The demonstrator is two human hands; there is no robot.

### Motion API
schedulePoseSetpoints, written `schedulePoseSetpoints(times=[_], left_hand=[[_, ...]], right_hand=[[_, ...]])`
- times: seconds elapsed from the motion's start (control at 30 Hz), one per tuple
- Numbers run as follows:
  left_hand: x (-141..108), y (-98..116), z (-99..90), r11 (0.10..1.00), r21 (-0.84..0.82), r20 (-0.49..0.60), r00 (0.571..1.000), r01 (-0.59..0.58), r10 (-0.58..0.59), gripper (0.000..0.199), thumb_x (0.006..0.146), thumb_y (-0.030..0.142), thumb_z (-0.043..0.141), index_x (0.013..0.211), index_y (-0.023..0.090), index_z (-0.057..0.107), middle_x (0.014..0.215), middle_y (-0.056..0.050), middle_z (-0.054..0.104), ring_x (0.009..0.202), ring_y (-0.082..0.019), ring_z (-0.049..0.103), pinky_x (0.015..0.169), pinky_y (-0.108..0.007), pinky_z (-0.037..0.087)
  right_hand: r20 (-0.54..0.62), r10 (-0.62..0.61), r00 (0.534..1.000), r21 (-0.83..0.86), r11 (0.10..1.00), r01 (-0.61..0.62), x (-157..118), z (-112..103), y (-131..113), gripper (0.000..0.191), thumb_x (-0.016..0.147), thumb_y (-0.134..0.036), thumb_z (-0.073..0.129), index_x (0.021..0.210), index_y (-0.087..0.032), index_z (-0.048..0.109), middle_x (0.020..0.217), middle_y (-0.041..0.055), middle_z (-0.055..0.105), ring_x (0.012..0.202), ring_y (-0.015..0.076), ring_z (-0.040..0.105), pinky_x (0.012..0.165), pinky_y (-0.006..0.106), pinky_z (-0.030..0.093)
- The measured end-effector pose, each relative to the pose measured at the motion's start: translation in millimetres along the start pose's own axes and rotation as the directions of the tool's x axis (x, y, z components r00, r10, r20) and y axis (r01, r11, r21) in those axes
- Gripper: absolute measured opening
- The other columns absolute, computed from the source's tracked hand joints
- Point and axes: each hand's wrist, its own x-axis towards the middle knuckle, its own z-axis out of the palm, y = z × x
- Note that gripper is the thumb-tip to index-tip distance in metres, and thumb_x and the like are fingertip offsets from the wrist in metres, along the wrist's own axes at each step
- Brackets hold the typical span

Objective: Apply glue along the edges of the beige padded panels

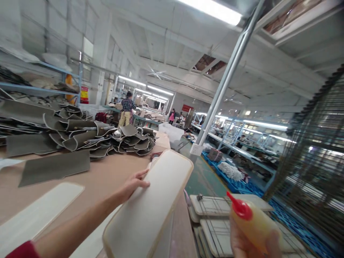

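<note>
My left hand grips the left edge of a long white panel with rounded corners and a yellowish rim, its thumb on the face. The panel is raised and tilted over the table edge. At the lower right, my right hand is wrapped round a squeeze bottle with a red nozzle cap and yellowish contents. The bottle leans with its tip up and to the left, apart from the panel. Another white panel lies flat on the brown tabletop at the left.
A heap of grey-green leather-like pieces covers the table's far side. Right of the table, more pale panels rest on wire racks. A metal pole rises beyond, beside blue pallets. A stack of wire racks stands right. A person stands further back.
</note>
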Motion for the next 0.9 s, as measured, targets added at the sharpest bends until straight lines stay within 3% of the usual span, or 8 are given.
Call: schedulePoseSetpoints(times=[0.17,0.33,0.5,0.67,0.77,0.9], left_hand=[[-10,-9,-11.8,0.995,0.1,0.032,0.999,-0.024,0.021,0.092,0.056,0.024,0.071,0.14,0.015,0.035,0.11,-0.009,0.067,0.092,-0.028,0.064,0.078,-0.035,0.05],[-11,-14,-21.8,0.977,0.201,0.09,0.994,-0.074,0.057,0.088,0.06,0.029,0.07,0.139,0.015,0.036,0.121,-0.008,0.062,0.104,-0.028,0.059,0.085,-0.033,0.047],[-16,-13,-35.3,0.962,0.26,0.103,0.993,-0.088,0.063,0.084,0.058,0.03,0.072,0.136,0.016,0.043,0.122,-0.005,0.061,0.115,-0.029,0.052,0.09,-0.031,0.044],[-17,-16,-44.0,0.967,0.238,0.13,0.99,-0.089,0.059,0.087,0.059,0.035,0.073,0.137,0.017,0.04,0.127,-0.006,0.058,0.115,-0.028,0.053,0.093,-0.032,0.044],[-16,-28,-40.5,0.963,0.235,0.098,0.989,-0.13,0.11,0.088,0.06,0.039,0.072,0.138,0.013,0.039,0.129,-0.009,0.056,0.119,-0.028,0.05,0.096,-0.033,0.042],[-15,-52,-32.1,0.946,0.268,0.035,0.983,-0.182,0.179,0.087,0.063,0.042,0.069,0.138,0.008,0.039,0.132,-0.013,0.052,0.119,-0.029,0.05,0.099,-0.036,0.04]], right_hand=[[-0.002,-0.135,0.991,0.019,0.991,0.135,-14,44,-4,0.035,0.084,-0.039,0.055,0.111,-0.016,0.059,0.115,0.0052,0.06,0.103,0.0207,0.058,0.067,0.028,0.059],[0.181,-0.249,0.951,0.017,0.968,0.251,0,55,9,0.035,0.081,-0.037,0.061,0.11,-0.016,0.059,0.109,0.0052,0.061,0.097,0.0184,0.059,0.078,0.029,0.055],[0.18,-0.31,0.934,-0.072,0.943,0.326,5,38,18,0.043,0.071,-0.036,0.072,0.108,-0.018,0.06,0.108,0.0032,0.06,0.093,0.0156,0.059,0.076,0.023,0.053],[0.062,-0.33,0.942,-0.09,0.938,0.334,-1,23,25,0.041,0.065,-0.033,0.076,0.101,-0.019,0.062,0.102,0.0002,0.063,0.081,0.0142,0.062,0.067,0.023,0.055],[-0.035,-0.214,0.976,-0.043,0.976,0.213,7,4,35,0.04,0.065,-0.034,0.077,0.1,-0.021,0.061,0.095,-0.0012,0.066,0.078,0.0155,0.063,0.062,0.026,0.057],[-0.054,0.008,0.999,0.019,1.0,-0.007,32,-37,51,0.05,0.053,-0.034,0.085,0.094,-0.022,0.059,0.086,-0.0015,0.068,0.08,0.0183,0.065,0.067,0.033,0.058]])
